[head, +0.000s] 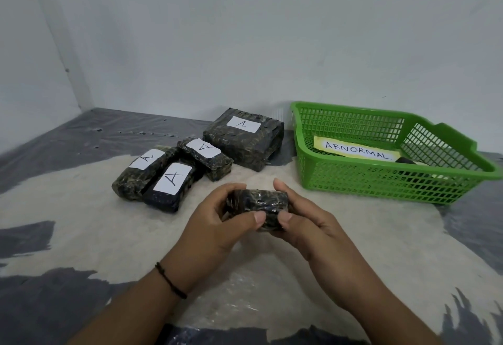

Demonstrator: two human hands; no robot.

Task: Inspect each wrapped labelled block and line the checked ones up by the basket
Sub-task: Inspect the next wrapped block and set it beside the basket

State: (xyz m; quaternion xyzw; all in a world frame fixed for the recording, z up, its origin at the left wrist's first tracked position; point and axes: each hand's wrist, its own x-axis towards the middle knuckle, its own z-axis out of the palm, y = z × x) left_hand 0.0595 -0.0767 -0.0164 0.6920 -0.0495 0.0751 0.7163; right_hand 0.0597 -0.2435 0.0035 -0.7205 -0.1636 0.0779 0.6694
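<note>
A small black wrapped block [258, 204] is held above the floor between both hands; no label shows on its visible side. My left hand [217, 222] grips its left end, thumb on the near face. My right hand [304, 222] grips its right end the same way. Behind lie several wrapped blocks with white "A" labels: a large one [243, 139] left of the green basket [353, 181], a small one [206, 158], and two side by side [170, 184], [141, 173].
The basket holds a yellow "ABNORMAL" sign [356, 150] and a dark object [405, 160]. The floor is covered by plastic sheeting over dark and pale patches [109, 235]. White walls rise behind and to the left.
</note>
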